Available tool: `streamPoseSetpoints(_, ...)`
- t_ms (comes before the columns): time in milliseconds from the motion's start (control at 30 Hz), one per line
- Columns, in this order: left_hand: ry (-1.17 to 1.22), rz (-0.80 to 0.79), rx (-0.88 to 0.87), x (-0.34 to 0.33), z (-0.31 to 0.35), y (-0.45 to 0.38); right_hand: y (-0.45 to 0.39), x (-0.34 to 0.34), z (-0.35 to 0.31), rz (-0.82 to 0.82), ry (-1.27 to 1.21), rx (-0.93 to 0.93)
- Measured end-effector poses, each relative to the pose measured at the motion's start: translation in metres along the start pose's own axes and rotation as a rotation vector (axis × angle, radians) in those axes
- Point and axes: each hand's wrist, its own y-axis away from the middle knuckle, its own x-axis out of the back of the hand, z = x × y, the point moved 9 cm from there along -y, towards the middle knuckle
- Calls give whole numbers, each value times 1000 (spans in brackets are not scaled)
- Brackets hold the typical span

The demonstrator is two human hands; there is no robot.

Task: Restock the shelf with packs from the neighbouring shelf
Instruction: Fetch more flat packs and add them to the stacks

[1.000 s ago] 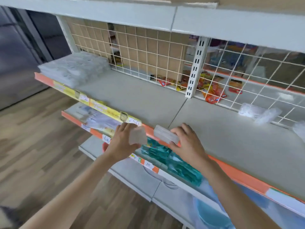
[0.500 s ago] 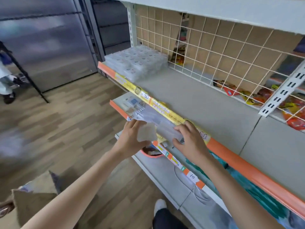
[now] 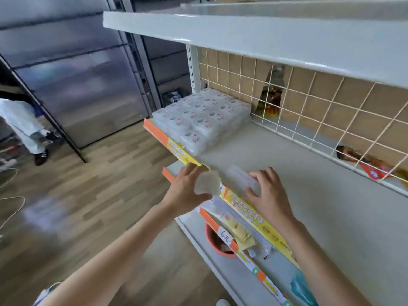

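Head view: your left hand (image 3: 187, 191) grips a clear pack (image 3: 207, 183) at mid-frame, over the shelf's yellow price strip (image 3: 247, 206). Your right hand (image 3: 270, 193), fingers curled, holds a second clear pack (image 3: 241, 178) just above the shelf (image 3: 320, 195). Stacked packs (image 3: 198, 120) fill the shelf's upper-left end.

Wood-plank floor (image 3: 88, 195) at left. A person's light trouser leg (image 3: 24, 127) and dark shoe (image 3: 41, 157) at far left, beside a slanted black pole (image 3: 44, 107). Orange bowl (image 3: 215, 242) on the lower tier. Snack packets (image 3: 373, 166) behind the wire grid (image 3: 309, 120).
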Motion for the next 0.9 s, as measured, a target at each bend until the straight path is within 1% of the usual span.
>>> streamPoseSetpoints(100,-11,-47,-40,-13,-1,-28,-17,-6,19,46,67,-23)
streamPoseSetpoints(267,-22,-136,-126,-42,4,-75,-21,-10,46,117,143,-80)
streamPoseSetpoints(367,-21,-272,-188,-68,6,-100,-23,-11,50,114,179,-134)
streamPoseSetpoints(433,26,-364,-234,-85,8,-112,-24,-10,53,125,218,-174)
streamPoseSetpoints(467,52,-382,-257,-91,8,-119,-25,-9,54,137,237,-195)
streamPoseSetpoints(567,118,-375,-356,-102,11,-136,-26,-5,54,191,375,-274)
streamPoseSetpoints(633,155,-391,-422,-104,11,-142,-22,-8,50,212,450,-358)
streamPoseSetpoints(700,187,-415,-465,-107,7,-145,-14,-17,45,224,469,-422)
streamPoseSetpoints(800,265,-426,-483,-108,3,-145,-6,-33,39,184,480,-474)
streamPoseSetpoints(900,320,-423,-496,-109,2,-145,1,-31,49,223,417,-566)
